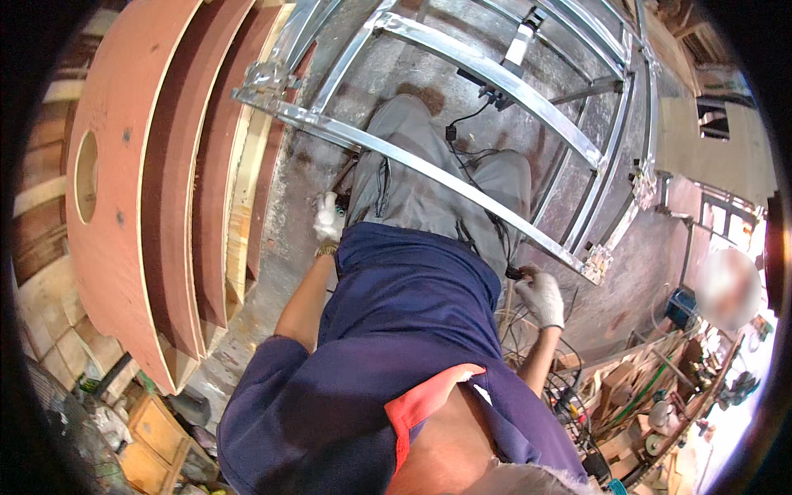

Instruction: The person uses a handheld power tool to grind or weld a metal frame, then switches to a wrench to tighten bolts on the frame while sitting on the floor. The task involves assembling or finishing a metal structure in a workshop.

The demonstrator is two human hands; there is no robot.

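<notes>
Both of my hands wear white gloves. My left hand point(328, 218) is low beside my left thigh, its fingers curled; a thin brownish rod point(344, 175) shows just beyond them, and I cannot tell whether it is gripped. At my right hip, my right hand point(541, 299) pinches a small black object point(518, 272), with dark cables hanging close below. Over my knees stands a silver metal frame point(470, 191) of welded square tubes. Inside it lies a black and silver device point(518, 48) with a black cable running toward my legs.
Curved reddish plywood panels point(132, 173) stand on edge at the left, one with an oval hole. At the right are a large grey metal surface point(606, 289), loose cables point(569, 404) and piled wood scraps point(619, 388). A wooden box point(155, 437) sits at lower left.
</notes>
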